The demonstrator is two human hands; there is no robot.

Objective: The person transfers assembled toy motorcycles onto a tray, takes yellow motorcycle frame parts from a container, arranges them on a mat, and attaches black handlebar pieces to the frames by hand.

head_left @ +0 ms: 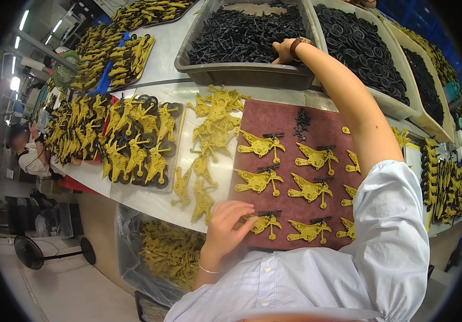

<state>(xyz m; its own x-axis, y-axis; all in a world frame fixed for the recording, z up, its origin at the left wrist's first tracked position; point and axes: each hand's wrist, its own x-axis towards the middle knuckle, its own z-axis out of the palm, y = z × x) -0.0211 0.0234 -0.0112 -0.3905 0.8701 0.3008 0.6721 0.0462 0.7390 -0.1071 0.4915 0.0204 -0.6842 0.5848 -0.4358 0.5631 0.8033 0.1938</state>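
Note:
On the maroon mat [317,161], yellow plastic parts [309,188] lie in rows, each with a thin black piece [268,168] along its upper edge. My left hand [228,225] is at the mat's front left corner, thumb and fingers closed around the left end of one yellow plastic part [266,224], which still lies on the mat. My right arm reaches across the mat to the far grey bin [242,68]. Inside its near right corner, my right hand [286,51] dips curled fingers among small black plastic pieces [231,35]; what they hold is hidden.
Loose yellow parts [217,123] pile left of the mat; a few black pieces [302,119] lie at its far edge. Further left are stacked yellow-black assemblies [137,139]. A bin of black wheels [357,40] stands at right. Below is a bag of yellow parts [172,247]. Another person [30,153] sits far left.

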